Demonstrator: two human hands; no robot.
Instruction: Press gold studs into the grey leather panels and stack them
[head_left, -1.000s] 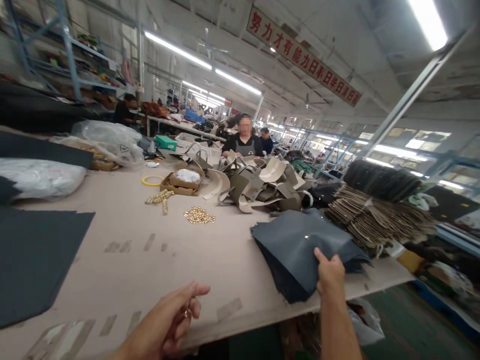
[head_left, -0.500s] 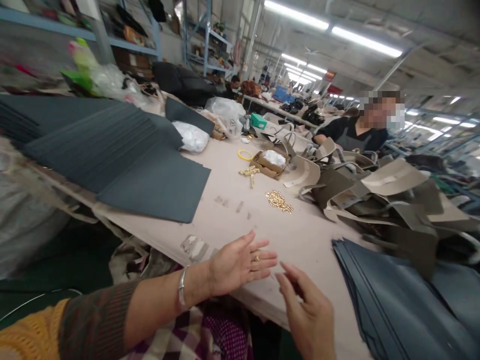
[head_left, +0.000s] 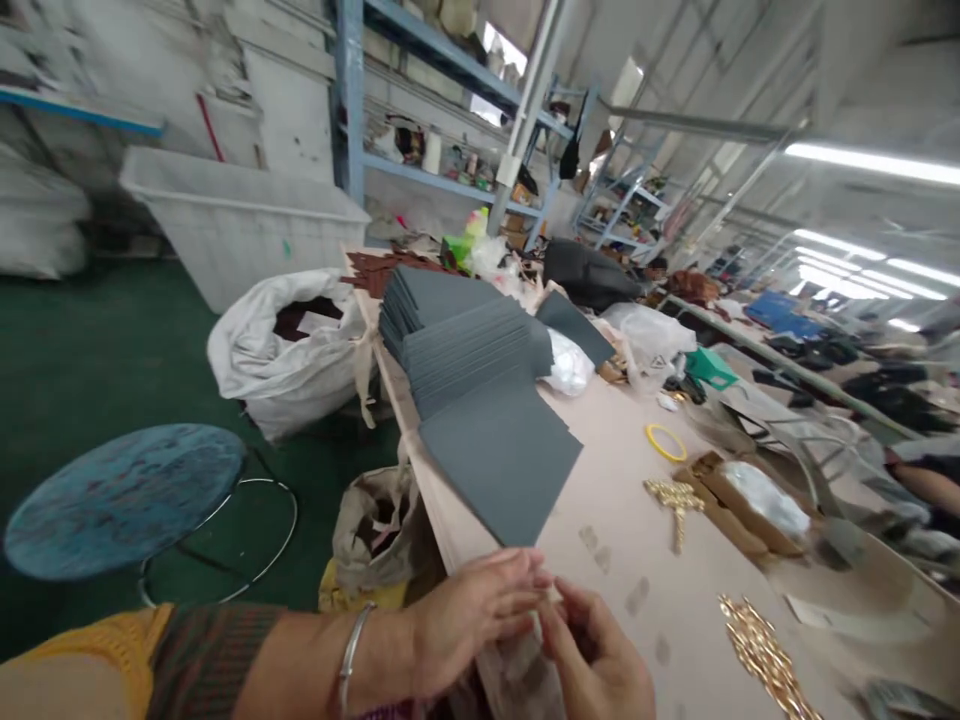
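My left hand [head_left: 476, 615], with a silver bangle at the wrist, reaches over the table's near edge, its fingers stretched forward. Right against its fingertips is my right hand [head_left: 596, 650], thumb and fingers pinched together. A small pale spot shows between the fingertips, but I cannot make out what it is. Just beyond both hands lies the near corner of the fanned dark grey sheets [head_left: 499, 450]. To the right on the pale tabletop [head_left: 600, 470] are a pile of gold metal pieces [head_left: 765, 650] and a smaller gold group [head_left: 676, 505].
A yellow ring [head_left: 666, 442] and an open cardboard box [head_left: 724, 510] stand farther back. On the left are a round blue stool [head_left: 127, 495], a white sack [head_left: 289, 365] and a grey bin [head_left: 255, 215]. A brown bag [head_left: 379, 530] hangs by the table edge.
The view has swung left, bringing the stool, sack and bin into sight. My hands have come together; the left palm was spread open and the right fingers were apart from it.
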